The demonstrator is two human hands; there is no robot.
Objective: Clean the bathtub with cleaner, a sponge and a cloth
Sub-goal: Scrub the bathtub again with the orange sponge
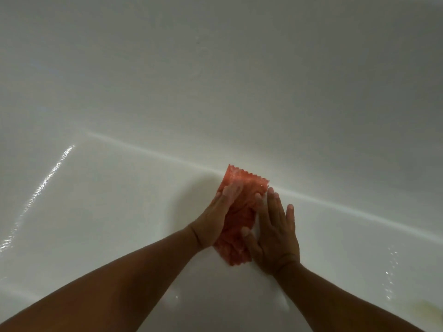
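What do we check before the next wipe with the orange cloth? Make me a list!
1. Cloth lies on the bathtub floor: ok.
2. Left hand flat on the cloth: ok.
3. Right hand flat, touching the cloth: ok.
4. Cloth smoothed out: not ok, it is bunched between the hands.
5. Tub surface wet: ok, drops glint.
6. Sponge and cleaner nearby: cannot tell.

No text, label, brand or number can be read here. The crumpled orange cloth with a zigzag edge [237,212], between the left hand [215,221] and the right hand [275,233], shows only its weave. The glossy white bathtub [119,200] around both hands is unmarked.
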